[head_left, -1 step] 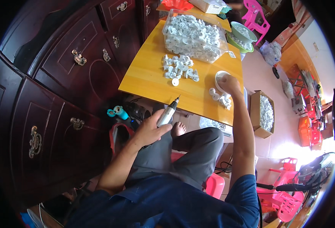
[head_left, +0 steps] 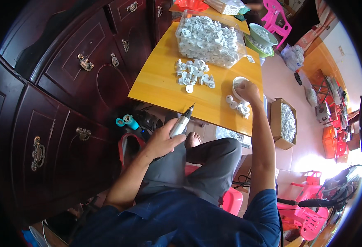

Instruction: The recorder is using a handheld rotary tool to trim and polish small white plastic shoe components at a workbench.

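Head view: left hand (head_left: 163,139) grips a pen tool (head_left: 181,125) by the table (head_left: 156,82); white parts (head_left: 194,74) mid-table and a full tub (head_left: 232,61) at its far end suggest plenty left; table-right, the right hand (head_left: 248,90) dips into a bowl (head_left: 239,78), I can't tell its grip or what's finished

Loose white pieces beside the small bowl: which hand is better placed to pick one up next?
Probably the right hand: it is at the bowl, close to those white pieces. The left hand is farther away, holding a pen-shaped tool.

tabletop (head_left: 156,78): glossy wood | pen-shaped tool (head_left: 181,124): smooth metal | tub (head_left: 235,59): glossy plastic | shirt (head_left: 181,218): matt cloth
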Demonstrator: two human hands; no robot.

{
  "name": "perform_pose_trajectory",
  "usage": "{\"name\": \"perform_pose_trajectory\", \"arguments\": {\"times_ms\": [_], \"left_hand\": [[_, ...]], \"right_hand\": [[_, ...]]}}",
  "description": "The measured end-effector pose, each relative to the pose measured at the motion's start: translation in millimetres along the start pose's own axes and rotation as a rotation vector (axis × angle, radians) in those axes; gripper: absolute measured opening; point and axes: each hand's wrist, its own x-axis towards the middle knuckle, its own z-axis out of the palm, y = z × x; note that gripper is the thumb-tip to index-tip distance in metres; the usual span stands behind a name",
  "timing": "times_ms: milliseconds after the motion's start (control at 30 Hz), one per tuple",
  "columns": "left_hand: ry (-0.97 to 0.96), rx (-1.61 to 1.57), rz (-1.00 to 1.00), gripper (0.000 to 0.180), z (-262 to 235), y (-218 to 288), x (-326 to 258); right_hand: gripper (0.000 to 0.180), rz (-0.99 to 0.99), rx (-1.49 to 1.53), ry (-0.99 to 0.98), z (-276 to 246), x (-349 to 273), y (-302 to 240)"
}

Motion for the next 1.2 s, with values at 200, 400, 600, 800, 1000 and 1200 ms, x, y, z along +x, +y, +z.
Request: {"name": "perform_pose_trajectory", "arguments": {"times_ms": [200,400,600,800,1000,1200], "left_hand": [[-0.01,0.018,0.004,0.056,0,4,-2],[0.011,0.011,0.026,0.057,0,5,-3],[0.001,0.003,0.04,0.058,1,2,-2],[0.007,-0.026,0.08,0.056,4,-4,-2],[-0.001,-0.062,0.169,0.057,6,-4,0],[0.031,-0.06,0.181,0.057,5,-3,-1]], "right_hand": [[0.018,-0.007,0.107,0.03,0,-1,2],[0.019,-0.033,0.156,0.113,0,-4,1],[0.016,-0.003,0.277,0.185,-3,-8,-1],[0.016,-0.009,0.776,0.247,-9,-35,-44],[0.013,-0.069,1.299,-0.139,35,-74,-89],[0.008,0.057,1.704,-0.391,68,-98,-115]]}}
